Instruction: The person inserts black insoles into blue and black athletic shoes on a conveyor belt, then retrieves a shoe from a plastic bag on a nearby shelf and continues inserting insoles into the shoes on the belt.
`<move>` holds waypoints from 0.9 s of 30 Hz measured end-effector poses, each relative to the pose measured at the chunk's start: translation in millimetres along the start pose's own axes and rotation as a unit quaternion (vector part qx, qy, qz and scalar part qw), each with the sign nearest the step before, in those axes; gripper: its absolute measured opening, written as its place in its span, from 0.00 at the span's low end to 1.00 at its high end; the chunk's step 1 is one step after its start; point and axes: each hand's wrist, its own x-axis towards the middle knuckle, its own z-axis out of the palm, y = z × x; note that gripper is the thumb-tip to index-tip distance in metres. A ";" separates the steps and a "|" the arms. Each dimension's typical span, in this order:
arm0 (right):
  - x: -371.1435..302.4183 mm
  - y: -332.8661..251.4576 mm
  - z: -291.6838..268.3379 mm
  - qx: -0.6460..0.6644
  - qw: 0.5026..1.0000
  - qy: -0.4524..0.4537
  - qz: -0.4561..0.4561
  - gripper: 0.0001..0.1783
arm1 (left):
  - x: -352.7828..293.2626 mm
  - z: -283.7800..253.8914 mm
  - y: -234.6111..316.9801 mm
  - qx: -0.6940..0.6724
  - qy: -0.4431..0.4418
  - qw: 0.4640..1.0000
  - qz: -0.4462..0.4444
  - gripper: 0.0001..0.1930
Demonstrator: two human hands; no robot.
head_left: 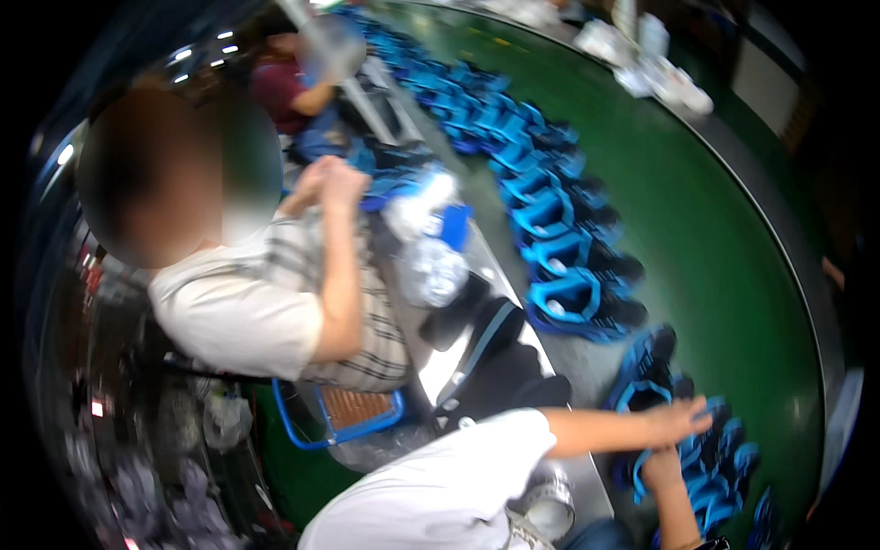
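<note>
My left arm, in a white sleeve, reaches across to the right. My left hand (680,422) is stretched out flat above the row of shoes, with its fingers extended and nothing seen in them. Just below it and touching or nearly touching it is my right hand (661,469); its fingers are partly hidden and blurred, so I cannot tell if it holds anything. A black-and-blue shoe (645,368) lies just beyond my hands. More blue-and-black shoes (724,458) stand close by on the right, partly behind my hands.
A long row of blue-and-black shoes (573,298) runs along the green conveyor belt (706,275). A metal ledge holds dark shoe pieces (500,353) and plastic bags (431,270). A co-worker (247,312) sits at left near a blue-framed stool (357,417); another person (284,96) sits farther off.
</note>
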 end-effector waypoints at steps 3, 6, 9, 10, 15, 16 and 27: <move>35.7 -16.3 -67.1 0.260 0.927 -0.237 0.129 0.27 | -19.0 -8.9 -22.6 0.080 -0.029 0.995 0.055 0.06; 58.3 -20.7 -94.0 0.330 0.825 -0.414 0.196 0.33 | 0.2 -27.8 -16.2 0.087 -0.150 0.984 -0.041 0.07; 33.6 -42.2 -96.3 0.262 0.878 -0.232 0.326 0.30 | 12.5 -23.4 2.2 0.152 -0.155 0.976 -0.004 0.19; 17.5 -55.5 -95.5 0.225 0.908 -0.018 0.353 0.21 | 13.2 -20.5 3.4 0.160 -0.136 0.978 0.012 0.21; -20.9 -124.8 -92.8 0.207 0.868 0.181 0.413 0.10 | -3.8 -35.0 14.5 0.118 -0.140 0.981 0.067 0.13; -25.1 -135.3 -88.7 0.215 0.863 0.171 0.424 0.11 | -10.1 -37.2 21.8 0.108 -0.146 0.981 0.075 0.13; -62.7 -98.5 -146.8 0.292 0.842 0.184 0.415 0.18 | -3.2 -38.3 3.5 0.494 -0.211 0.808 0.241 0.11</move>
